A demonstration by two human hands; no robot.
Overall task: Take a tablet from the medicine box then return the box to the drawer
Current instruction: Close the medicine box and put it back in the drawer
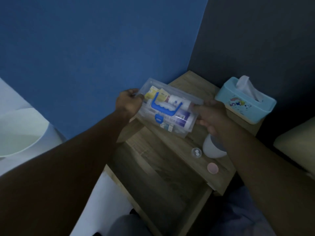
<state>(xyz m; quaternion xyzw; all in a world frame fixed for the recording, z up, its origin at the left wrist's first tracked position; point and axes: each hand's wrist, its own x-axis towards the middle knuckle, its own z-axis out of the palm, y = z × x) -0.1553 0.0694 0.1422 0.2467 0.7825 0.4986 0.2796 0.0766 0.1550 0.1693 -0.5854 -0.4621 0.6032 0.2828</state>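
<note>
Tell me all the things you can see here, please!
medicine box: one, clear with blue handle, held over the nightstand
nightstand: one, wooden, in the corner
drawer: one, wooden, pulled open
tissue box: one, light blue, on the nightstand's far right
cup: one, white, on the nightstand
small clear cap with two white tablets: one, beside the cup
pink disc: one, near the front edge
hands: left hand, right hand, gripping the box ends

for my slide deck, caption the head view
Both hands hold a clear plastic medicine box with blue handle above an open wooden drawer.
</note>
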